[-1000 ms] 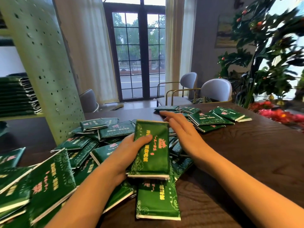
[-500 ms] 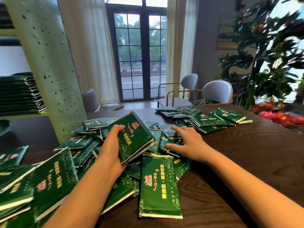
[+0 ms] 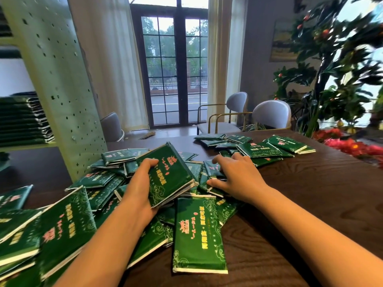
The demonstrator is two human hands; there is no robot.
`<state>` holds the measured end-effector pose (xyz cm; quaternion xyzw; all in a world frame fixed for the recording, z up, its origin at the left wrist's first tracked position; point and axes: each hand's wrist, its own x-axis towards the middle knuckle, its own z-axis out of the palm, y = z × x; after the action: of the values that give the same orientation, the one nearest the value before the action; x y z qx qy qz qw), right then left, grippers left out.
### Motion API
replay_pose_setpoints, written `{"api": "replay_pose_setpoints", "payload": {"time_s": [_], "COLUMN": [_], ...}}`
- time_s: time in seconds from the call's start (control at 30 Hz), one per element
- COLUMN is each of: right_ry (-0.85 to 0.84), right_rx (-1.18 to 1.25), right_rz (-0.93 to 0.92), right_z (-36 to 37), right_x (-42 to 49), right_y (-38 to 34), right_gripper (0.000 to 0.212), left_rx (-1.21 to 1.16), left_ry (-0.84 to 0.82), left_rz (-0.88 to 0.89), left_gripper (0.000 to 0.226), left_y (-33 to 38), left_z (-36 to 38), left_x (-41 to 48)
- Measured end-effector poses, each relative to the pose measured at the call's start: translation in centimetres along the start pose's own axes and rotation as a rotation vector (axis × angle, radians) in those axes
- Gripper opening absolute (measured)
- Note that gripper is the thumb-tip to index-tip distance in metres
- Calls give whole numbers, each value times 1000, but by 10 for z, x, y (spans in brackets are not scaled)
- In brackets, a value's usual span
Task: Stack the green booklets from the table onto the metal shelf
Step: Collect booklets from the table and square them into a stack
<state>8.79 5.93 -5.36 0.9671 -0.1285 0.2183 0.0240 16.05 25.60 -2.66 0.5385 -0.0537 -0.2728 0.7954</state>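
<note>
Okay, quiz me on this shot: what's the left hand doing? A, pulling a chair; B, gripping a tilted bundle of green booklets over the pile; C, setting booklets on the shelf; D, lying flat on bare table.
B: the left hand grips a tilted bundle of green booklets above the pile, while the right hand pinches a loose booklet beside it.

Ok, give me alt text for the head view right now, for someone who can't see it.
The left hand grips a few green booklets tilted above a scattered pile on the dark wooden table, while the right hand curls around another booklet in it. A stack already sits on the metal shelf at left.
</note>
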Motion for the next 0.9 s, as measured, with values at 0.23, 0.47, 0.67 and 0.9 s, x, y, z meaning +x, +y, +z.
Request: {"api": "replay_pose_setpoints", "payload": {"time_s": [0.23, 0.47, 0.67, 0.9], "right_ry": [432, 524, 234, -44], "right_rx": [366, 1193, 1745, 1411], "right_rz": [71, 263, 262, 59], "right_z": [-5, -22, -33, -25], "right_x": [-2, -4, -3, -14], "right_y": [9, -2, -21, -43], "right_gripper": [16, 43, 50, 52], "left_rx": [4, 19, 29, 9], "left_ry": [-30, -19, 52, 50], "left_rz": [-29, -23, 84, 115], "left_gripper": [18, 26, 31, 41], "left_y": [2, -1, -1, -1], "left_z": [-1, 6, 3, 3], "left_x": [3, 1, 7, 10]}}
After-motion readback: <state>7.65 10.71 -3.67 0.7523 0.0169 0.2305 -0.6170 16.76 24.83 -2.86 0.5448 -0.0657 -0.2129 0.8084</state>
